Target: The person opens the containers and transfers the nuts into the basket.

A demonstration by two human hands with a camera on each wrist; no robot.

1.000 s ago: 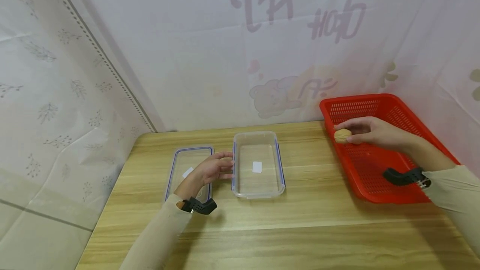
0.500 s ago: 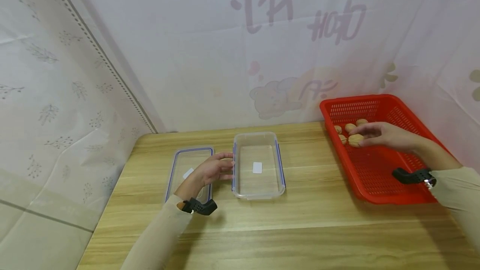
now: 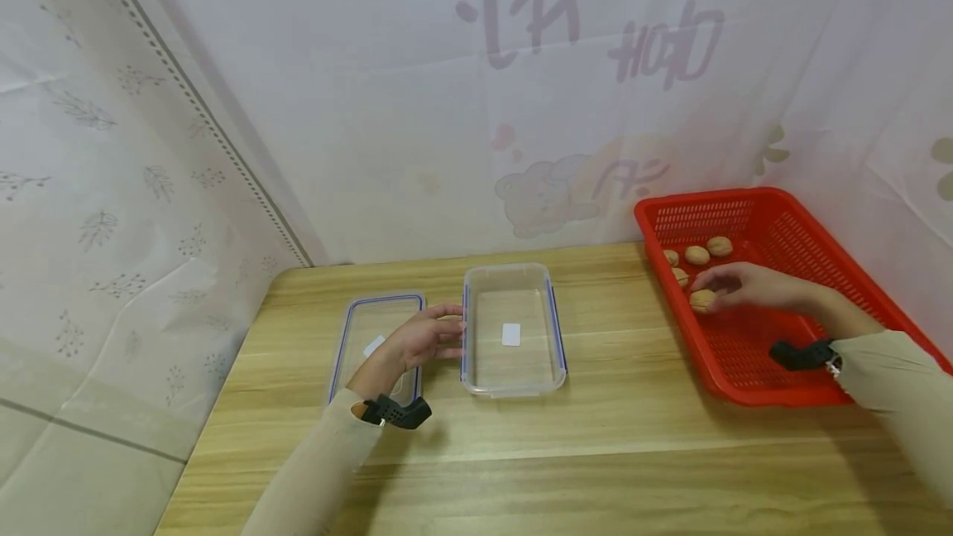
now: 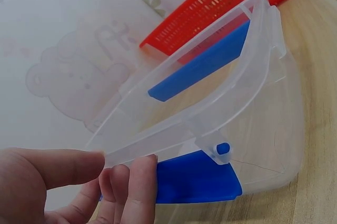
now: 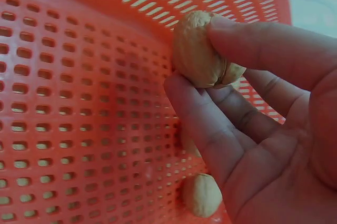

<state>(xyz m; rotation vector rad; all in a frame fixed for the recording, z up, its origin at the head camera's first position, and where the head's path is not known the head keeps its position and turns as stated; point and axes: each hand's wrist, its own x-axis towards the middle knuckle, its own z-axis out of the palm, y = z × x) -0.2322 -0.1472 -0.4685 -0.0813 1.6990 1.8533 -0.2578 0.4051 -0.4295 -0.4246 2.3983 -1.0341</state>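
Observation:
My right hand [image 3: 767, 286] is inside the red plastic basket [image 3: 703, 366] and pinches a walnut [image 5: 197, 50] between thumb and fingertips. In the head view that walnut shows close to the basket's left wall. Several other walnuts [image 3: 696, 255] lie at the basket's far left. My left hand [image 3: 424, 336] is at the left side of a clear food container [image 3: 514, 370] with blue side latches. Seen from the left wrist, the thumb lies at the rim and the fingers curl against the blue latch [image 4: 197, 179]. The container stands without its lid and holds nothing.
The container's clear lid [image 3: 383, 317] with a blue seal lies on the wooden table [image 3: 566, 470], partly under the left hand and wrist in the head view. A printed curtain [image 3: 402, 147] hangs behind the table and another at the left.
My right hand has gone from above the basket's left rim down into it with the walnut, then a little nearer to me. Other walnuts came into sight. My left hand stays put.

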